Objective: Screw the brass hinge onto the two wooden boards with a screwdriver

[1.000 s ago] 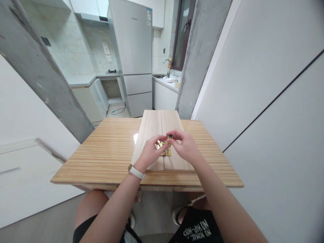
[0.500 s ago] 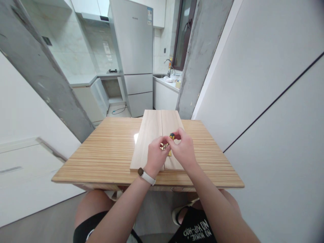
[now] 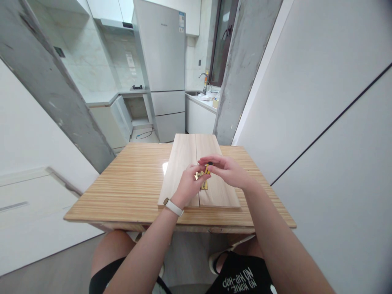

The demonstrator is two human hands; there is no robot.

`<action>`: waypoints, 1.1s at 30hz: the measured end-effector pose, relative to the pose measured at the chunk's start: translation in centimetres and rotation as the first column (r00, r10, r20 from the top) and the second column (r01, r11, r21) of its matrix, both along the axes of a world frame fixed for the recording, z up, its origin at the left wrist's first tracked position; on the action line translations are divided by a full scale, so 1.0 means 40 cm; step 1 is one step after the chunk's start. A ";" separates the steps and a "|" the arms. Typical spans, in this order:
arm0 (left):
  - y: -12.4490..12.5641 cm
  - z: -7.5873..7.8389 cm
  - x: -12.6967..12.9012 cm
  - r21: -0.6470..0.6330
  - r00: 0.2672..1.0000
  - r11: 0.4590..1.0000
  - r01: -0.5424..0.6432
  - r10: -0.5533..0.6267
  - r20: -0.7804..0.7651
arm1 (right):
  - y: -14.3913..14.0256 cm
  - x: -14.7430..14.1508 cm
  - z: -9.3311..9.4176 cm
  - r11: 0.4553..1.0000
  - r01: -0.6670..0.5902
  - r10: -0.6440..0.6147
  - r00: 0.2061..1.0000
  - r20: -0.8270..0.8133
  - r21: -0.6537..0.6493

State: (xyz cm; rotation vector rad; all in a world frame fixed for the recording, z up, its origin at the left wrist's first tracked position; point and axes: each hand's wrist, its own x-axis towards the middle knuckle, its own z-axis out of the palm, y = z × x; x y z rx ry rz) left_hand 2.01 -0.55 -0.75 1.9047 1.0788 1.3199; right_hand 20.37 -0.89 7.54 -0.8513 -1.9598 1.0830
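Desk [image 3: 131,183] of striped pale wood fills the middle of the view, carrying two light wooden boards [image 3: 183,163] laid side by side under both hands, their long axis running straight away from the person toward the kitchen beyond. Since half a second ago the boards' near edge looks wider on the right, reaching out past the right wrist, while the desk itself lies as it did. A brass hinge [image 3: 204,184] sits across the seam between the boards, directly below the fingertips; it appears to lie with its length along the seam, though fingers hide most of it. The right hand [image 3: 229,171] has lifted and flattened compared with the earlier frame: then it was curled low over the hinge, now its fingers stretch leftward above it, thumb and forefinger pinching a small dark-and-yellow tool [image 3: 208,166] whose tip points down at the brass. The tool is too small and too covered to name. The left hand [image 3: 188,185], a white band [image 3: 173,207] on its wrist, remains on the left board just beside the hinge, fingertips pinched on a small brass piece [image 3: 197,175] at the hinge's left edge. Beyond the hands, well apart, a grey fridge [image 3: 162,61] stands in the kitchen.
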 end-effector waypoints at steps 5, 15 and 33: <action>0.028 -0.002 -0.014 -0.087 0.990 0.988 0.129 -0.124 0.066 | 0.015 0.018 0.002 0.989 -0.125 0.123 0.992 -0.031 -0.076; 0.010 0.007 -0.041 -0.143 0.989 0.981 0.134 -0.124 0.077 | 0.021 -0.023 -0.051 0.986 0.154 -0.154 0.988 -0.011 0.057; -0.063 -0.008 0.060 0.040 0.972 0.974 -0.223 0.219 0.087 | -0.089 -0.121 -0.117 0.588 0.754 -0.757 0.641 -0.130 0.294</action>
